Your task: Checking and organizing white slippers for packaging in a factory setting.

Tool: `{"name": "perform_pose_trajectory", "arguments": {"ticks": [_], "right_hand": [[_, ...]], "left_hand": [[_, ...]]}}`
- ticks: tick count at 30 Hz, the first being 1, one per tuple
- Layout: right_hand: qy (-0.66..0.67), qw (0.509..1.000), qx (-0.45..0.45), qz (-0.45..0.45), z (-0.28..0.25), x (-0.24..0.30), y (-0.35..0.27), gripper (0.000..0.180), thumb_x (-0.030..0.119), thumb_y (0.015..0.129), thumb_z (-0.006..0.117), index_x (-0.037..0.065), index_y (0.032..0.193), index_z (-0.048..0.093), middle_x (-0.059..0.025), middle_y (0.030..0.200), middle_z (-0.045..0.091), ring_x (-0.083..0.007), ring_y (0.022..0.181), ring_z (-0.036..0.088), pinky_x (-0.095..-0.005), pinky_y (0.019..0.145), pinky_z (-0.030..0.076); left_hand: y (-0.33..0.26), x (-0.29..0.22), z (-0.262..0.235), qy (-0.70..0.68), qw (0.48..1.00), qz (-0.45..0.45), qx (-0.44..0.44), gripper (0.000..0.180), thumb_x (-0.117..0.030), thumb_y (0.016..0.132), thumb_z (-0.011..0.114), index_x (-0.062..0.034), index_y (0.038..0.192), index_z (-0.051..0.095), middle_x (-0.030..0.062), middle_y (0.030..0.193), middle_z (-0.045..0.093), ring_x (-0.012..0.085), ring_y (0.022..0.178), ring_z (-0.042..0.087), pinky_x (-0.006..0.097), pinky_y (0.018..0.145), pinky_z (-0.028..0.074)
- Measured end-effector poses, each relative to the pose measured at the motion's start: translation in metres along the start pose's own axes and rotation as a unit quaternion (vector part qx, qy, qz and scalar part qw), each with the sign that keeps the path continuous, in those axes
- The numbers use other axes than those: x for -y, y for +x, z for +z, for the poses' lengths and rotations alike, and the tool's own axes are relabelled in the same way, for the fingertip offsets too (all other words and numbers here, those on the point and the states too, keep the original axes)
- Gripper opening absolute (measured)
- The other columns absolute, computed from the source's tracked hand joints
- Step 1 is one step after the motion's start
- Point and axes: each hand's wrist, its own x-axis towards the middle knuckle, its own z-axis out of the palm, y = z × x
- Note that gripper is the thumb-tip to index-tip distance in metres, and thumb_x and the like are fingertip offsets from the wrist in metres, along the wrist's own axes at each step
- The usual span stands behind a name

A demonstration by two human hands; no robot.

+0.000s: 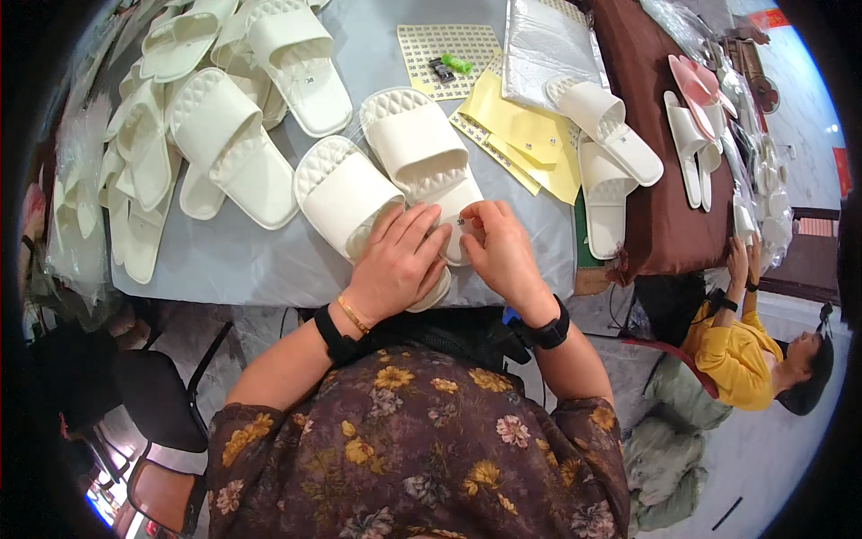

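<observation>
A pair of white slide slippers with quilted insoles lies in front of me, toes pointing away. My left hand (395, 259) is palm down over the heel part of the left slipper (348, 193), its fingers bent over it and its fingertips reaching toward the other one. The underside of its grip is hidden. At the heel part of the right slipper (417, 135), my right hand (507, 256) has its thumb and index finger bent close together. A small printed sticker (461, 221) shows at the index fingertip, against the insole.
More white slippers (233, 148) are heaped at the left. Sticker sheets (440, 54), yellow backing paper (516, 121) and a silvery padded envelope (552, 54) lie beyond my hands. Two slippers (606, 193) overlap at the right. A person in yellow (741, 355) works at the brown-covered table (664, 225).
</observation>
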Motion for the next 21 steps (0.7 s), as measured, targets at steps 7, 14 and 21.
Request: {"name": "perform_pose_trajectory", "arguments": {"ticks": [7, 14, 21], "right_hand": [[-0.004, 1.000, 0.000, 0.007, 0.0000, 0.0003, 0.0008, 0.023, 0.002, 0.081, 0.065, 0.004, 0.103, 0.060, -0.0178, 0.096, 0.059, -0.0384, 0.088, 0.061, -0.0455, 0.077, 0.051], [-0.027, 0.998, 0.049, -0.003, -0.0016, -0.0027, 0.0020, 0.023, 0.002, 0.081, 0.065, 0.004, 0.103, 0.061, -0.0172, 0.095, 0.060, -0.0374, 0.087, 0.062, -0.0444, 0.077, 0.051], [-0.025, 0.999, 0.019, -0.010, -0.0007, -0.0067, 0.0031, 0.018, 0.001, 0.082, 0.067, 0.002, 0.100, 0.066, -0.0135, 0.094, 0.059, -0.0253, 0.076, 0.063, -0.0343, 0.069, 0.052]], "left_hand": [[-0.0014, 0.0000, 0.0010, -0.011, 1.000, -0.007, -0.001, 0.042, -0.020, 0.084, 0.068, -0.0063, 0.124, 0.062, 0.0138, 0.135, 0.054, 0.0292, 0.129, 0.049, 0.045, 0.111, 0.034], [-0.0021, 0.0016, 0.0025, -0.013, 1.000, -0.007, -0.006, 0.042, -0.020, 0.084, 0.068, -0.0063, 0.123, 0.062, 0.0138, 0.136, 0.054, 0.0289, 0.129, 0.049, 0.044, 0.112, 0.034], [-0.0009, 0.0032, 0.0023, -0.018, 1.000, -0.008, -0.003, 0.043, -0.021, 0.084, 0.068, -0.0069, 0.125, 0.062, 0.0138, 0.136, 0.054, 0.0291, 0.130, 0.048, 0.044, 0.112, 0.034]]}}
